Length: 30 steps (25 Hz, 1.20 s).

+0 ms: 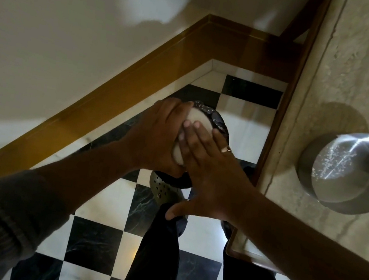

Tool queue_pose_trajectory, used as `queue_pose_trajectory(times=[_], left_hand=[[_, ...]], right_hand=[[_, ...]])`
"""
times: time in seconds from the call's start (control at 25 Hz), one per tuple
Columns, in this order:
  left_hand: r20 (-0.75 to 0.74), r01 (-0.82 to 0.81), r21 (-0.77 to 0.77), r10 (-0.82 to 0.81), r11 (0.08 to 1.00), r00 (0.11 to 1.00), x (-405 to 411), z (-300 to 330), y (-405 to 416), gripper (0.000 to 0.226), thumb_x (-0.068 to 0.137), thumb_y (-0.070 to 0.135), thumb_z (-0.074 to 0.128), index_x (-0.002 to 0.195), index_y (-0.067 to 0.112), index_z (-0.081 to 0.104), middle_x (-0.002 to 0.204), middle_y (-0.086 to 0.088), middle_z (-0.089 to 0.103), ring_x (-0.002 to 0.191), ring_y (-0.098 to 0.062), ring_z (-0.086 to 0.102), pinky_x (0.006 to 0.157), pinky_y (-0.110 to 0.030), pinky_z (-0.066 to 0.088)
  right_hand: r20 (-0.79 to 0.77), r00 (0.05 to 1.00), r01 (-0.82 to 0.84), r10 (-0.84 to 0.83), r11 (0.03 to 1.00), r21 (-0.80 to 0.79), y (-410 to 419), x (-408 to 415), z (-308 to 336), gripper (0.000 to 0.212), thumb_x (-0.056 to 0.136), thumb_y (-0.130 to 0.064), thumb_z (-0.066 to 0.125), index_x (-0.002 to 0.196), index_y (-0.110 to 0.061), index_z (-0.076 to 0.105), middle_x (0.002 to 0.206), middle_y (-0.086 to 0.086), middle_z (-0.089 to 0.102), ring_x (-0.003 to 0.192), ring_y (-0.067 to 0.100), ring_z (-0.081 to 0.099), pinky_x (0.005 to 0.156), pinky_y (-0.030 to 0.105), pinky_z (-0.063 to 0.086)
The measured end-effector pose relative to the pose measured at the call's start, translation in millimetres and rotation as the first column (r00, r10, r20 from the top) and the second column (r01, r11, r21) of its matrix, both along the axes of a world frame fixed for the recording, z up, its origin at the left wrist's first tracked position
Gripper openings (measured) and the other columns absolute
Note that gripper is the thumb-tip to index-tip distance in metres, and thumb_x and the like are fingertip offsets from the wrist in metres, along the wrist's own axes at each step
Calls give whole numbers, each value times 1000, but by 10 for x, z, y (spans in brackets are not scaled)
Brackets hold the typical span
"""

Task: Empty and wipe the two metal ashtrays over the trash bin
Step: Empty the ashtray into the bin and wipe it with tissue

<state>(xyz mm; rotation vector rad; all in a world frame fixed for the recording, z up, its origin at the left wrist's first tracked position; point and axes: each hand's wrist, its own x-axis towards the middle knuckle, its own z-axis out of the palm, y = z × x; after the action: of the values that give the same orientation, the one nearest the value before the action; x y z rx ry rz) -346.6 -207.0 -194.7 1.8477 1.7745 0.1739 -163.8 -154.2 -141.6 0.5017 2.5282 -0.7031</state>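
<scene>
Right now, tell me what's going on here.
A person stands over the trash bin on the checkered floor. The left hand grips a round object, probably an ashtray, above the bin, and the right hand presses flat against it. A second metal ashtray sits on the stone counter to the right, untouched.

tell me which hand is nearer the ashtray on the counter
Right. The right hand is over the bin, on the side towards the counter ashtray; the left hand is farther left, holding a pale round object.
</scene>
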Motion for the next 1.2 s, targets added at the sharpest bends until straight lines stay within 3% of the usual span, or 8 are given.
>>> queue_pose_trajectory(times=[0.2, 0.36, 0.48, 0.56, 0.68, 0.84, 1.0, 1.2], left_hand=[[-14, -51, -1, 51, 999, 999, -104, -117, -118, 116, 58, 68, 77, 138, -9, 45, 136, -27, 55, 124, -39, 54, 107, -46, 44], [15, -95, -31, 95, 995, 995, -97, -118, -110, 123, 55, 73, 78, 144, -2, 38, 144, -20, 48, 130, -33, 46, 108, -46, 41], [35, -142, 8, 141, 990, 989, 20, -78, -147, 124, 54, 73, 76, 145, -1, 37, 142, -21, 50, 129, -32, 47, 108, -45, 43], [42, -122, 3, 121, 993, 992, 95, -38, -223, 126, 55, 70, 77, 144, -8, 36, 140, -27, 52, 126, -38, 52, 105, -51, 47], [71, -147, -8, 147, 989, 987, 108, -11, -334, 126, 57, 67, 79, 143, -13, 35, 140, -31, 51, 128, -42, 52, 106, -53, 47], [256, -257, -190, 301, 948, 919, 108, 163, -289, 127, 53, 61, 84, 152, 8, 24, 151, -13, 43, 129, -16, 42, 101, -34, 43], [466, -452, -464, 643, 762, 607, 59, 422, -231, 88, 69, 57, 76, 142, 26, 37, 128, 12, 55, 112, -8, 60, 78, -11, 53], [399, -578, -738, 916, 348, 43, 231, 802, -131, 65, 87, 61, 44, 140, 25, 49, 132, -7, 65, 116, -28, 66, 90, -45, 60]], right_hand=[[-241, 966, 107, -91, 993, 52, 1, -25, 18, 132, 67, -93, 38, 153, 3, 7, 163, 25, 1, 152, 37, -5, 124, 48, -2], [-627, 735, 391, -259, 917, 81, -1, -59, 159, 126, 72, -88, 46, 148, 8, 17, 157, 31, 14, 150, 37, 0, 123, 52, 7], [-247, 968, 78, -47, 990, 116, -37, -55, 35, 131, 68, -92, 44, 152, 1, 5, 162, 28, 4, 151, 38, -5, 122, 56, 7], [44, 993, -112, 109, 992, 64, -149, -3, -100, 136, 65, -92, 47, 154, -4, -5, 164, 22, -7, 151, 38, -9, 122, 56, 2], [-12, 993, -114, 116, 987, 116, -202, 8, -168, 116, 73, -67, 66, 155, -7, 11, 164, 22, 6, 150, 44, 3, 120, 58, 6], [-238, 961, 168, -137, 979, 114, -88, 148, -119, 62, 77, -9, 75, 135, -2, 53, 145, 31, 45, 137, 49, 39, 95, 56, 50], [-279, 845, 405, -456, 887, -223, 156, 212, 65, 50, 85, -8, 67, 132, -4, 53, 134, 21, 55, 117, 35, 58, 92, 36, 51], [-109, 504, 743, -857, 494, -452, 289, 169, 220, 27, 98, -25, 53, 120, -14, 62, 110, 5, 70, 95, 15, 64, 79, 17, 52]])
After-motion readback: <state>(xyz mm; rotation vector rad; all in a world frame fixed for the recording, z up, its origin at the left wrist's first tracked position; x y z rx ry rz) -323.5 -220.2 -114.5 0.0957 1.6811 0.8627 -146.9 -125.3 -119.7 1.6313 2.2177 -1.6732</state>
